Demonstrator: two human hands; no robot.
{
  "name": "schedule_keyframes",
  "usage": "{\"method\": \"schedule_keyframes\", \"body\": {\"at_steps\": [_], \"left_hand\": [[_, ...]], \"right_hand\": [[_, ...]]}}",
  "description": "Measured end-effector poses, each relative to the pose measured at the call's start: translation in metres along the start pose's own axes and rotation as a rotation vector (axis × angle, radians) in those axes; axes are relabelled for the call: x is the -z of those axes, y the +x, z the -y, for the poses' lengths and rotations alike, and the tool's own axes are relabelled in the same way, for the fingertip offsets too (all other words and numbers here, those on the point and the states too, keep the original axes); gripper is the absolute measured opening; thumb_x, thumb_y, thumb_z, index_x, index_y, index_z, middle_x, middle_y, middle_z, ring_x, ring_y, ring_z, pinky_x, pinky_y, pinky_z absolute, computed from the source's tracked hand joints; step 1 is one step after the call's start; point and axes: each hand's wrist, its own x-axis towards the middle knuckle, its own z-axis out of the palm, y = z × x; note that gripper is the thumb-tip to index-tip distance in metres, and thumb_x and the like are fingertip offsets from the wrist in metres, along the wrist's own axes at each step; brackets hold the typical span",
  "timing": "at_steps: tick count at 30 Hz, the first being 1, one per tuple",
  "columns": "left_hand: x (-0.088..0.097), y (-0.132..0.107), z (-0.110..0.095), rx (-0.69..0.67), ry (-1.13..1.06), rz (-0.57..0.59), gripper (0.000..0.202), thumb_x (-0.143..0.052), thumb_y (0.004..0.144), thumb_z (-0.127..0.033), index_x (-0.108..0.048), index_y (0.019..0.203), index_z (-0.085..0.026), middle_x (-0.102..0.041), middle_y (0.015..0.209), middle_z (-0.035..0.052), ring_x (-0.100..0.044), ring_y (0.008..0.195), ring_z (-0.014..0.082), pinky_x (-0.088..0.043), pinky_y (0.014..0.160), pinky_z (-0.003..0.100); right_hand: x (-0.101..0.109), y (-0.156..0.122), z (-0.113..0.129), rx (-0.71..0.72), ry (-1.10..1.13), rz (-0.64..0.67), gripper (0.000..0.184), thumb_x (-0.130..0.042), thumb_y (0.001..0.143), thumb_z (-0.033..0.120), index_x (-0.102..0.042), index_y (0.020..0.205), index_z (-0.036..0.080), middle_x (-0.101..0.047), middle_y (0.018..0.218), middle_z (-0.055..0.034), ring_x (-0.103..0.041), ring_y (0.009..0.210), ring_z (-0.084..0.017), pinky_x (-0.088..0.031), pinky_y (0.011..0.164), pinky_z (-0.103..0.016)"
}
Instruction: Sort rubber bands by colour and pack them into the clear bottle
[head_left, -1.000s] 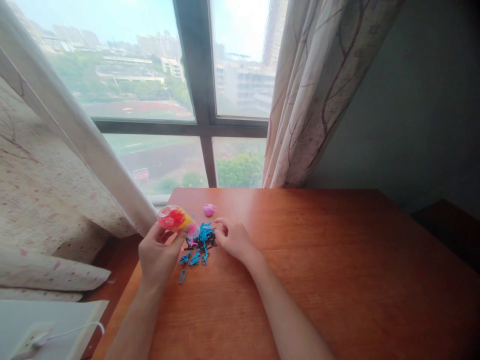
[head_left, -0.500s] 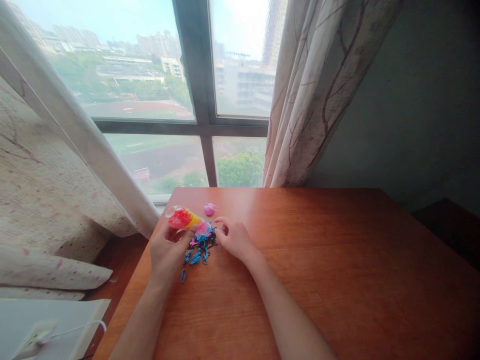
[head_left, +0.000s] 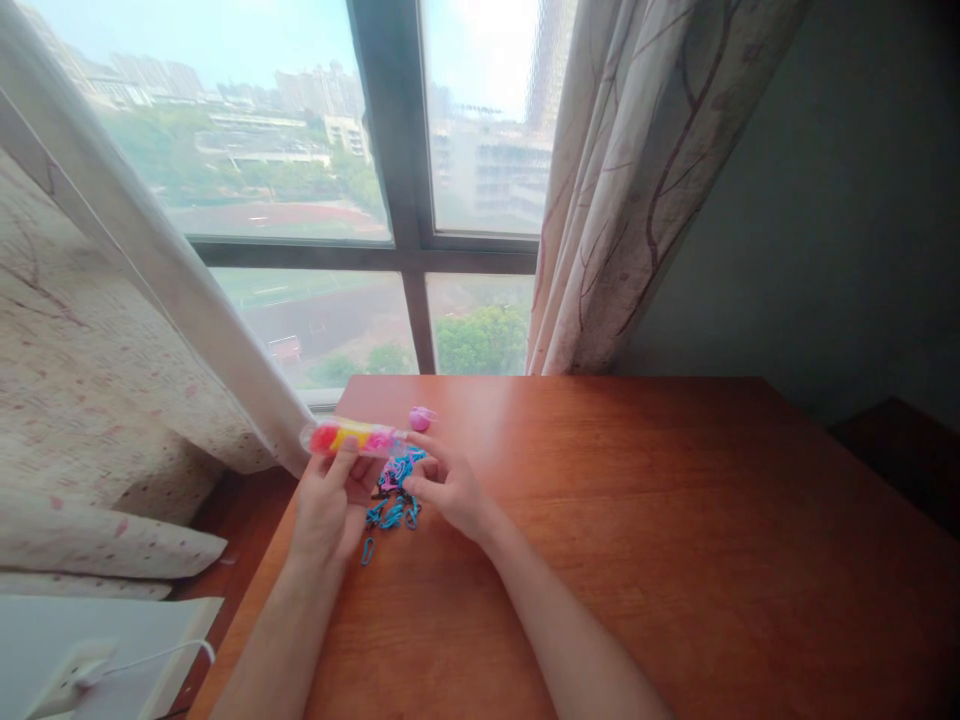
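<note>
My left hand (head_left: 326, 500) is closed around a clear plastic bottle (head_left: 352, 439) filled with red, yellow and pink bands. The bottle lies nearly level above the table, its mouth pointing right. At that mouth is the outstretched index finger of my right hand (head_left: 454, 490); whether it touches the rim I cannot tell. The other fingers of this hand are curved and apart, with nothing visible in them. Below lies a loose heap of small blue, black and pink rubber bands (head_left: 391, 512), partly hidden by my hands. A single blue band (head_left: 367, 551) lies nearer to me.
A pink rounded cap-like piece (head_left: 421, 418) sits behind the heap. The brown wooden table (head_left: 637, 540) reaches far to the right, and its left edge runs close to my left forearm. A window (head_left: 480, 320) and patterned curtains (head_left: 600, 200) stand behind it.
My left hand has tipped the bottle from a slant to nearly level and shifted it left. My right hand has moved left, its index finger stretching to the bottle's mouth.
</note>
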Motion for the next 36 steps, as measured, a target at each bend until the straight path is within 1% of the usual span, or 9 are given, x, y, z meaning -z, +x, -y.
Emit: {"method": "schedule_keyframes", "body": {"at_steps": [3, 7, 11, 15, 22, 25, 31, 34, 36], "left_hand": [[0.000, -0.001, 0.002, 0.050, -0.010, 0.043, 0.044, -0.091, 0.056, -0.031, -0.065, 0.089, -0.017, -0.073, 0.082, -0.0011, -0.069, 0.069, 0.0109, -0.058, 0.067, 0.021], [-0.002, -0.006, 0.006, 0.066, 0.097, 0.112, 0.044, -0.089, 0.060, -0.033, -0.067, 0.092, -0.013, -0.073, 0.087, 0.0042, -0.071, 0.077, 0.0173, -0.059, 0.070, 0.026], [-0.001, -0.007, 0.005, -0.005, 0.209, 0.082, 0.047, -0.088, 0.059, -0.039, -0.065, 0.090, -0.012, -0.072, 0.084, 0.0044, -0.071, 0.078, 0.0212, -0.058, 0.072, 0.031], [0.000, -0.006, 0.003, -0.047, 0.206, 0.073, 0.048, -0.088, 0.058, -0.039, -0.064, 0.090, -0.014, -0.072, 0.083, 0.0024, -0.070, 0.077, 0.0200, -0.057, 0.073, 0.031], [0.000, -0.004, 0.004, -0.042, 0.111, 0.042, 0.045, -0.088, 0.059, -0.035, -0.065, 0.092, -0.016, -0.071, 0.091, 0.0024, -0.069, 0.079, 0.0167, -0.057, 0.076, 0.030], [0.000, -0.004, 0.005, -0.053, 0.135, 0.025, 0.045, -0.089, 0.057, -0.035, -0.065, 0.090, -0.015, -0.071, 0.090, 0.0025, -0.068, 0.079, 0.0160, -0.056, 0.075, 0.028], [-0.004, -0.007, 0.008, -0.106, 0.203, -0.027, 0.045, -0.088, 0.057, -0.037, -0.065, 0.088, -0.014, -0.069, 0.084, 0.0007, -0.066, 0.072, 0.0148, -0.053, 0.067, 0.026], [-0.003, -0.005, 0.010, -0.166, 0.244, -0.055, 0.042, -0.087, 0.060, -0.038, -0.066, 0.088, -0.015, -0.069, 0.084, 0.0003, -0.066, 0.074, 0.0149, -0.053, 0.073, 0.027], [0.000, -0.004, 0.010, -0.253, 0.302, -0.073, 0.041, -0.085, 0.062, -0.037, -0.066, 0.091, -0.015, -0.070, 0.087, 0.0008, -0.067, 0.078, 0.0159, -0.054, 0.079, 0.029]], "right_hand": [[-0.010, -0.002, 0.004, -0.048, 0.123, 0.121, 0.073, -0.073, 0.075, 0.037, -0.043, 0.140, 0.025, -0.044, 0.057, 0.0109, -0.038, 0.049, -0.008, -0.033, 0.048, -0.019], [-0.010, -0.002, 0.010, -0.130, 0.166, 0.149, 0.063, -0.073, 0.075, 0.039, -0.049, 0.132, 0.024, -0.048, 0.057, 0.0099, -0.042, 0.048, -0.008, -0.034, 0.046, -0.018], [-0.003, -0.001, 0.015, -0.239, 0.231, 0.177, 0.062, -0.074, 0.076, 0.046, -0.050, 0.129, 0.023, -0.050, 0.055, 0.0096, -0.040, 0.044, -0.007, -0.028, 0.042, -0.017], [0.002, -0.001, 0.016, -0.285, 0.323, 0.209, 0.056, -0.070, 0.080, 0.051, -0.054, 0.125, 0.023, -0.050, 0.052, 0.0098, -0.036, 0.040, -0.005, -0.020, 0.039, -0.017], [0.003, 0.003, 0.009, -0.229, 0.219, 0.065, 0.046, -0.069, 0.079, 0.054, -0.061, 0.108, 0.019, -0.059, 0.057, 0.0071, -0.042, 0.041, -0.005, -0.030, 0.042, -0.017], [0.002, 0.005, 0.006, -0.182, 0.181, 0.023, 0.044, -0.069, 0.078, 0.054, -0.063, 0.102, 0.018, -0.060, 0.055, 0.0063, -0.045, 0.042, -0.006, -0.034, 0.043, -0.018], [-0.004, 0.009, -0.002, -0.156, 0.006, -0.166, 0.038, -0.068, 0.078, 0.050, -0.065, 0.098, 0.018, -0.062, 0.054, 0.0045, -0.048, 0.040, -0.009, -0.039, 0.044, -0.020], [-0.006, 0.010, -0.006, -0.167, -0.105, -0.253, 0.034, -0.068, 0.079, 0.046, -0.064, 0.098, 0.018, -0.063, 0.056, 0.0039, -0.055, 0.044, -0.012, -0.044, 0.047, -0.022], [-0.004, 0.010, -0.008, -0.165, -0.142, -0.277, 0.031, -0.068, 0.079, 0.042, -0.064, 0.099, 0.019, -0.064, 0.057, 0.0036, -0.060, 0.049, -0.014, -0.047, 0.051, -0.023]]}}
